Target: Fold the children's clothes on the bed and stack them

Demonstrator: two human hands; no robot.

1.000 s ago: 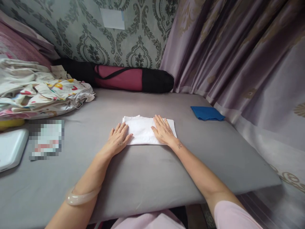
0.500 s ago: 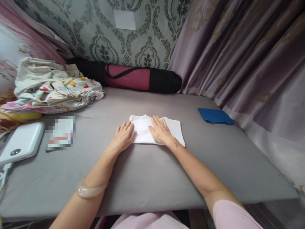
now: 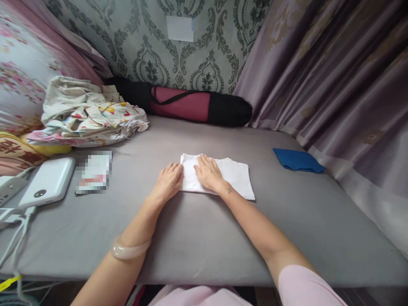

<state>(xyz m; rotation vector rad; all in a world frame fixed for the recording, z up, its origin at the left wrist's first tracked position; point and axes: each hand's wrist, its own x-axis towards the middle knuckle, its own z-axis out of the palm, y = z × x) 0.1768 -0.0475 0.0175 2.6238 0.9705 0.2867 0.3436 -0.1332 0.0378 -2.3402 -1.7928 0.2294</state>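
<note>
A folded white cloth (image 3: pixel 235 178) lies flat on the grey-covered surface in front of me, its long side running left to right. At its left edge is my left hand (image 3: pixel 169 180), palm down, with bent fingers drawn close together on the edge and the thumb out of sight. My right hand (image 3: pixel 208 173) rests flat on the cloth left of its middle, fingers stretched out and pointing away from me. The part of the cloth beneath the right palm is hidden.
A folded blue cloth (image 3: pixel 298 160) lies to the right. On the left are a white power bank (image 3: pixel 47 180) with cables, a blurred-out packet (image 3: pixel 94 172) and a heap of patterned clothes (image 3: pixel 92 121). A long black and maroon bag (image 3: pixel 181 104) lies along the wall.
My right hand has slid left across the white cloth. My left hand's fingers have drawn in at the left edge. The view has turned slightly left.
</note>
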